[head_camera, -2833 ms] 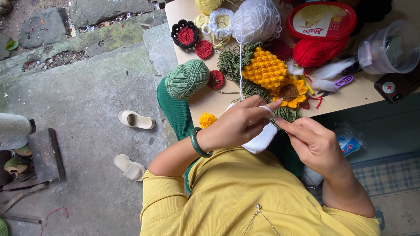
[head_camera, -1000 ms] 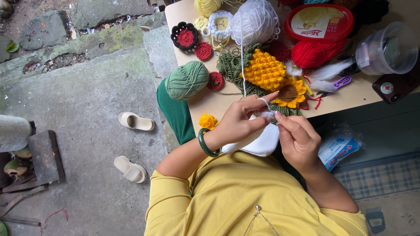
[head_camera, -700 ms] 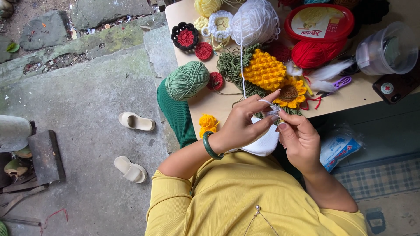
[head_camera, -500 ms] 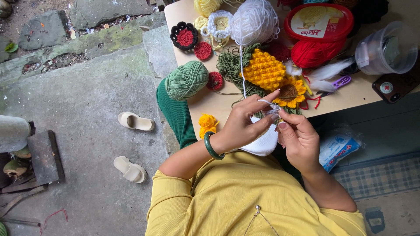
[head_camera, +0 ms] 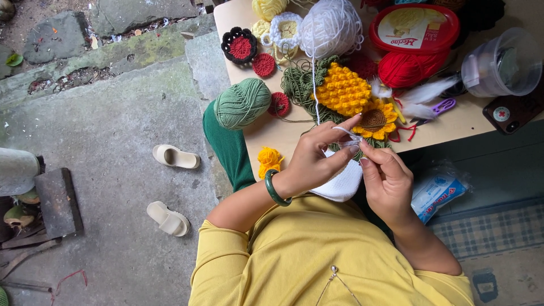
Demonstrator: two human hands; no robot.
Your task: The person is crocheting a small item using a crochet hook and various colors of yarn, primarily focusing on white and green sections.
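My left hand [head_camera: 316, 157] grips the upper edge of a white crocheted piece [head_camera: 342, 181] that hangs below it, with a strand of white yarn [head_camera: 313, 85] looped over the raised forefinger. The strand runs up to a white yarn ball [head_camera: 331, 27] on the table. My right hand [head_camera: 386, 177] pinches the same edge from the right, its fingertips meeting the left hand's; any hook in it is hidden. A green bangle [head_camera: 275, 190] sits on my left wrist. Both hands hover at the table's near edge.
On the beige table [head_camera: 283, 133] lie a green yarn ball [head_camera: 242, 102], a red yarn ball [head_camera: 405, 68], a yellow crocheted piece with a sunflower [head_camera: 354, 99], small crocheted rounds [head_camera: 240, 46], a red-lidded tub [head_camera: 413, 25], a clear container [head_camera: 501, 68], purple scissors [head_camera: 441, 107], a phone [head_camera: 513, 112]. Sandals [head_camera: 175, 156] rest on the concrete.
My hands have drawn closer together at the edge of the white piece since the oldest frame, with small finger movements. The yarn balls and table items have not moved.
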